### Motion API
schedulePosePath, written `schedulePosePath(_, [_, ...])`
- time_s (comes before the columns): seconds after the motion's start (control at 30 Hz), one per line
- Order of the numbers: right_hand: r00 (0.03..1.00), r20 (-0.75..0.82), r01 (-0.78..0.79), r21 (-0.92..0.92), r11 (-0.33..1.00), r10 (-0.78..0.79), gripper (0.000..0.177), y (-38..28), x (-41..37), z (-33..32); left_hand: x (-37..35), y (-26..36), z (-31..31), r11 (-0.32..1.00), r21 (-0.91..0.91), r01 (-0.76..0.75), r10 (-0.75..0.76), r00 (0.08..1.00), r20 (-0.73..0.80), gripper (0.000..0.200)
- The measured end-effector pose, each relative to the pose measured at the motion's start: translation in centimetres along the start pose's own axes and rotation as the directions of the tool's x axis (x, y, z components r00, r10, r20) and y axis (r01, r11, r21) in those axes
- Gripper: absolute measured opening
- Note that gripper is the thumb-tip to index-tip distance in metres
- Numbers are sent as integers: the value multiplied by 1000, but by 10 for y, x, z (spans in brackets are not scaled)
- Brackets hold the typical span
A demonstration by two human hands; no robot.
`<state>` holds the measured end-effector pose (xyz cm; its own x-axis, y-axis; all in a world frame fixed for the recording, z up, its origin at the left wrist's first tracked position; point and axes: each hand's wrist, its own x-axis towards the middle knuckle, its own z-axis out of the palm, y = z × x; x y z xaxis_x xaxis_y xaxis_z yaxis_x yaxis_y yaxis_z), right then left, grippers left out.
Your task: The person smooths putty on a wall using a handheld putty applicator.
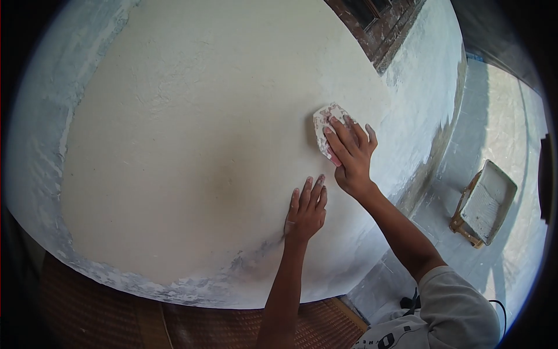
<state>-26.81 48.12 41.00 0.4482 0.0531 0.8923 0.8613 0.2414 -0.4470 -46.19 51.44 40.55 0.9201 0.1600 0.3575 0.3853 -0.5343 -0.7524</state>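
My right hand is wrapped over a sanding block and presses it against the plastered wall. White crust covers much of the block, with reddish patches showing through; its underside is hidden against the wall. Lower and to the left, my left hand lies on the wall with its fingers stretched out, holding nothing. A cream coat spreads over the middle of the wall, bordered by patchy grey-white edges.
On the grey tiled floor at the right stands a paint tray on a wooden support. A dark wooden window frame is at the top right. Brown woven panels run along the bottom.
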Motion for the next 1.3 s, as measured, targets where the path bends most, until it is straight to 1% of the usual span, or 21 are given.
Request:
schedulePosePath(0.07, [994,-103,28,-43,999,-32,64,0,53,8,-2,0,1,1000,19,-13,13,1000,-10,44])
schedulePosePath(0.13, [999,39,-19,-67,998,22,67,-6,58,25,-1,0,3,999,39,-12,13,999,-36,44])
schedulePosePath(0.2, [993,90,-76,-66,995,82,64,-22,10,31,-3,-1,6,1000,1,-12,12,1000,-11,43])
schedulePosePath(0.27, [990,135,-36,-12,999,38,64,-42,-40,15,-11,1,21,999,-33,-3,2,999,-32,43])
schedulePosePath(0.33, [997,68,-35,35,999,33,63,-51,-26,4,-7,3,21,998,-64,22,-24,999,-43,43])
schedulePosePath(0.4, [993,-76,-87,-15,996,85,65,-42,31,10,-1,-2,3,999,-17,-28,27,998,-50,43])
schedulePosePath(0.47, [993,-66,-101,-104,989,95,76,-31,71,25,1,-3,-1,999,-27,-31,29,998,-60,45])
schedulePosePath(0.53, [990,17,-140,-47,989,141,70,-41,52,34,-1,-2,1,999,-38,-34,31,997,-77,46])
schedulePosePath(0.57, [989,92,-115,-10,993,116,65,-53,26,26,-6,-1,8,999,-29,-34,33,999,-30,49])
schedulePosePath(0.63, [982,191,-27,77,997,12,58,-73,-39,8,-7,4,20,999,31,31,-33,997,73,52])
schedulePosePath(0.67, [975,212,38,126,991,-64,55,-75,-57,6,-7,4,19,999,32,36,-38,997,60,52])
schedulePosePath(0.73, [982,180,40,113,993,-60,51,-73,-27,4,-6,2,18,998,-41,50,-44,990,136,55])
schedulePosePath(0.77, [996,78,28,50,998,-32,49,-65,11,5,-5,0,12,999,-52,-13,11,998,-54,55])
schedulePosePath(0.8, [1000,-20,6,-10,1000,-6,48,-58,38,9,-3,-2,7,998,-54,-14,12,999,-48,55])
schedulePosePath(0.9, [998,44,-47,-93,995,51,48,-42,55,30,-1,-3,1,997,-67,-43,40,999,-37,53])
schedulePosePath(0.93, [998,38,-51,-95,994,54,48,-44,34,29,-5,-2,8,997,-65,-49,46,998,-39,53])
schedulePosePath(1.0, [988,157,15,12,1000,-17,48,-52,-32,15,-11,2,23,998,-62,7,-4,998,57,49])
schedulePosePath(1.07, [975,213,64,38,997,-71,47,-57,-41,-7,-9,2,24,998,-63,13,-13,1000,-2,49])
schedulePosePath(1.1, [982,181,37,51,998,-46,44,-47,-33,-4,-9,3,26,998,-62,18,-20,999,-32,49])
schedulePosePath(1.2, [998,24,58,-20,998,-57,58,-23,54,12,0,-2,-1,999,-42,-16,15,999,-35,49])
schedulePosePath(1.3, [994,111,-9,33,999,5,65,-23,23,26,-4,-1,5,998,-66,-13,12,1000,-22,48])
